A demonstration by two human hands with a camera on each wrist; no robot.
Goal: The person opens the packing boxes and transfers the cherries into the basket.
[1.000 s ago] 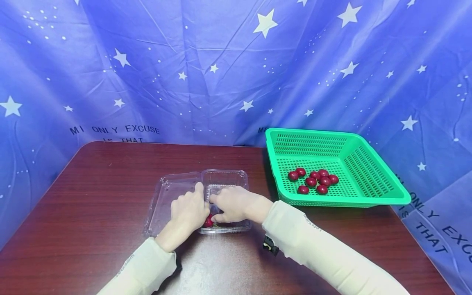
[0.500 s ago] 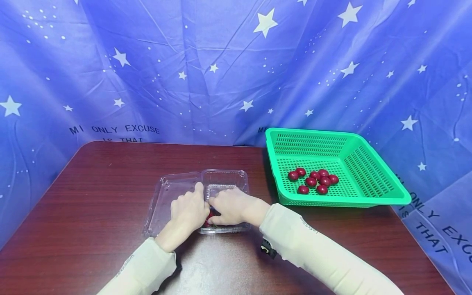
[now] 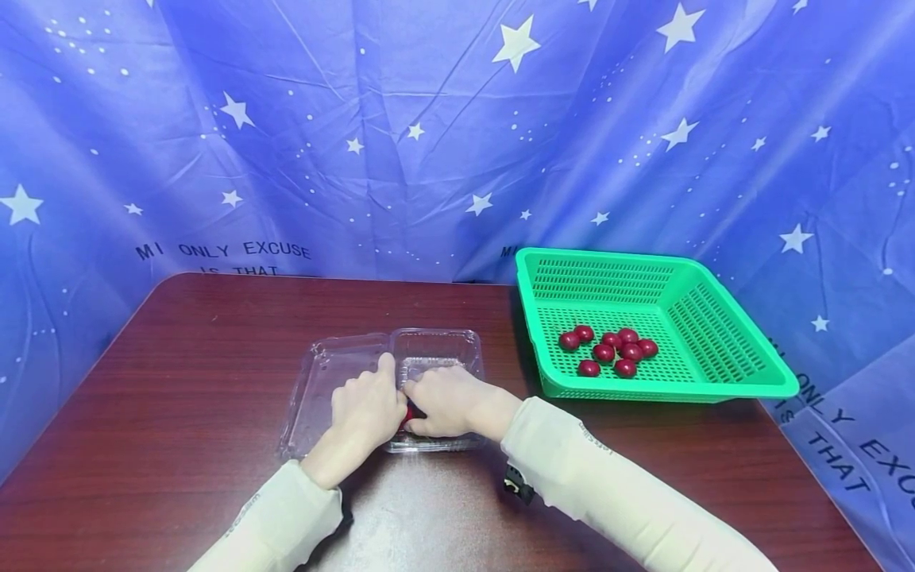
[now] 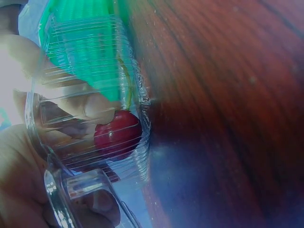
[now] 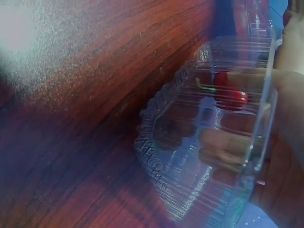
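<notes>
A clear plastic clamshell box (image 3: 436, 342) lies on the table with its lid (image 3: 322, 389) folded back to the left. My left hand (image 3: 366, 409) grips the hinge edge between lid and box. Inside the box is my right hand (image 3: 453, 401), its thumb down on a red cherry (image 4: 118, 135) and its other fingers curled close by. A green stem shows beside that cherry through the box wall. In the right wrist view, red cherries (image 5: 231, 98) sit under the thumb, partly hidden by it. From the head view, the hands cover most of the fruit.
At the right rear stands a green plastic basket (image 3: 686, 389) with several cherries (image 3: 629, 352) on its floor. The dark red wooden table (image 3: 179, 381) meets a blue star-printed curtain (image 3: 357, 159) along its back and sides.
My right hand has shifted slightly left and toward me, and its thumb has come over the cherries in the box. The left hand, box and basket have stayed put.
</notes>
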